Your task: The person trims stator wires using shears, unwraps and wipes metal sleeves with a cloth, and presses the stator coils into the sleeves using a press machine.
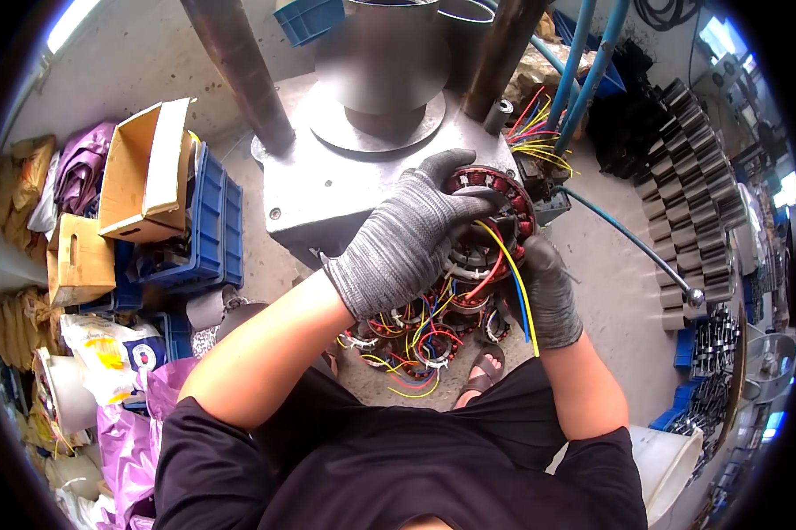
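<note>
Between my gloved hands, in front of the press, I hold a motor stator (523, 205), a ring with dark red windings. My left hand (411, 225), in a grey knit glove, is closed over its near left side, the thumb and fingers hiding part of it. My right hand (550, 296), in a dark grey glove, grips its lower right edge. Yellow, blue and red lead wires (515, 274) hang from the stator toward me. Below, on the floor between my feet, lie several more wound stators (435, 346) with coloured wires.
A metal press base (305, 190) with a round plate (376, 137) and thick posts (239, 71) stands ahead. A ball-ended lever (695, 297) juts out at right, near stacked steel cylinders (694, 199). Blue crates (217, 216) and a cardboard box (133, 177) stand at left.
</note>
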Motion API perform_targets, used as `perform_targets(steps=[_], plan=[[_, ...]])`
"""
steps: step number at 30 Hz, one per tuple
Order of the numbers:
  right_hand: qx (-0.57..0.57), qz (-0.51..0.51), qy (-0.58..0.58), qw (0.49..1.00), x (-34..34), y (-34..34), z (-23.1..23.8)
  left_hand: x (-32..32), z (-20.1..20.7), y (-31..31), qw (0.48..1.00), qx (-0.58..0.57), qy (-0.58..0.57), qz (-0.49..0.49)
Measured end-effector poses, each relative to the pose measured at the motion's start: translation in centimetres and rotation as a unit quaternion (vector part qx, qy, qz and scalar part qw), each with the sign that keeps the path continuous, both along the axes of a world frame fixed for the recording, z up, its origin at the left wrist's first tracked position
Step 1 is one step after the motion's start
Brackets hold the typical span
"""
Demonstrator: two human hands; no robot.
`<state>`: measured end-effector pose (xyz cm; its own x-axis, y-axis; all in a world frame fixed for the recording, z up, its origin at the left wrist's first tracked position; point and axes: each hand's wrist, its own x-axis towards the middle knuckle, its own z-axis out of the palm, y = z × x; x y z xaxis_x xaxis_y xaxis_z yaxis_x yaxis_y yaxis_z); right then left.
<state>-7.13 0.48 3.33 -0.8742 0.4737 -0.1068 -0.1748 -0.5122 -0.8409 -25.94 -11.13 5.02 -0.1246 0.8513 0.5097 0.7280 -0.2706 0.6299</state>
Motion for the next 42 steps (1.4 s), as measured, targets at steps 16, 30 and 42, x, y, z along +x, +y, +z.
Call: perform_targets(steps=[16, 30, 42], plan=[[0.063, -0.052, 0.021, 0.996, -0.8, -0.7, -0.3, -0.2, 1.0, -0.8, 0.935, -0.093, -0.341, 0.007], [0.16, -0.035, -0.015, 0.986, -1.7, -2.0, -0.9, -0.8, -0.6, 0.0, 0.97, -0.088, -0.203, 0.101], [0.221, -0.063, -0.024, 0.973, -0.3, -0.8, -2.4, -0.5, -0.7, -0.4, 0.971, -0.092, -0.218, 0.047]])
